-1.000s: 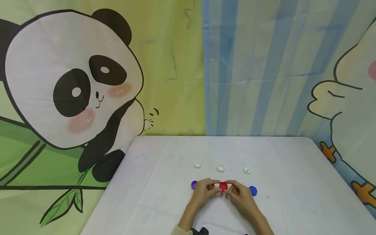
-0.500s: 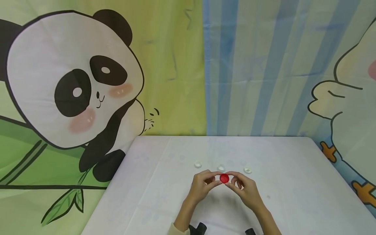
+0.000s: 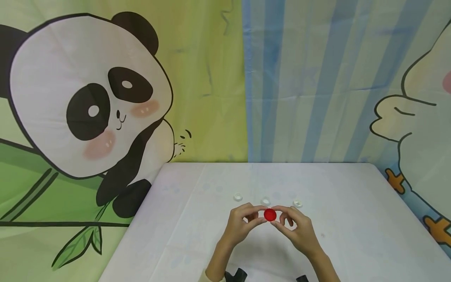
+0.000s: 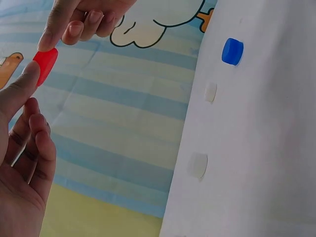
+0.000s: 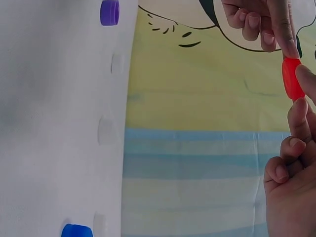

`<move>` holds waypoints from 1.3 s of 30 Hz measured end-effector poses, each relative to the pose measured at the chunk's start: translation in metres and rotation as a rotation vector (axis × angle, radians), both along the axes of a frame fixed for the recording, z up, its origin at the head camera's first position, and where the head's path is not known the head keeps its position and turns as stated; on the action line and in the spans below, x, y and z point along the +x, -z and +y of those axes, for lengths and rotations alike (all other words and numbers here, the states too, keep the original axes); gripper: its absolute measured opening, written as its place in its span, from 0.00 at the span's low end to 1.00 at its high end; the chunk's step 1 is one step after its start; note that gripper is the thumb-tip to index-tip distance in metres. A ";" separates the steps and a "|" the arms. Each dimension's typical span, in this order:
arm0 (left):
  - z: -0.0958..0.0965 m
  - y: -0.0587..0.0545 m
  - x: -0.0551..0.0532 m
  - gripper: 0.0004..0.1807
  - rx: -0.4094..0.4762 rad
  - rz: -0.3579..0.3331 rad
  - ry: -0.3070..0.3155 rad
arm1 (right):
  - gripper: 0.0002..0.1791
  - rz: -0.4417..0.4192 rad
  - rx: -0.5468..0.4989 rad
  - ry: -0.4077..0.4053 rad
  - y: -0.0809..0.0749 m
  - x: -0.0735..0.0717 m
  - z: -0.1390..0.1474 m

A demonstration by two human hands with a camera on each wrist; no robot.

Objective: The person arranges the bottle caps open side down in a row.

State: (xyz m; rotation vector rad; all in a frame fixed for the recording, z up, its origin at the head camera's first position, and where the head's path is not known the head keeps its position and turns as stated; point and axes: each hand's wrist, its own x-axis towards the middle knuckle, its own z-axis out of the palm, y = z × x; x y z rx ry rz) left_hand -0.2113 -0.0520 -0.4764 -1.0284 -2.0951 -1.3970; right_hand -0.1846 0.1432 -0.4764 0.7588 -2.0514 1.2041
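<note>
A red bottle cap [image 3: 270,214] is held up between both hands, over the table. My left hand [image 3: 237,225] pinches its left side between thumb and forefinger, and my right hand [image 3: 297,229] does the same on the right. Seen from the left wrist, the cap [image 4: 46,66] is tilted, its rim between the fingertips. A blue cap [image 4: 232,52] lies on the white table, and a purple cap [image 5: 109,12] shows in the right wrist view; in the head view the hands hide both.
Three white caps stand in a row beyond the hands: a left one [image 3: 237,197], a middle one [image 3: 265,201] and a right one [image 3: 297,203]. Behind the table [image 3: 197,235] hangs a printed curtain [image 3: 208,78] with a panda.
Both hands have lifted the red cap from near the table and brought it up toward the middle white cap. Over the last half second they have barely moved.
</note>
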 end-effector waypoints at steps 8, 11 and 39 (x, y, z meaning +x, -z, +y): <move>0.000 0.000 0.001 0.15 0.009 -0.029 0.008 | 0.26 0.043 0.010 -0.001 -0.001 0.000 0.000; 0.000 -0.001 0.002 0.16 0.018 -0.049 0.035 | 0.26 0.044 0.007 0.006 -0.001 0.001 0.000; 0.003 -0.016 0.013 0.10 0.100 -0.763 0.025 | 0.25 0.079 0.019 0.015 0.004 0.002 0.001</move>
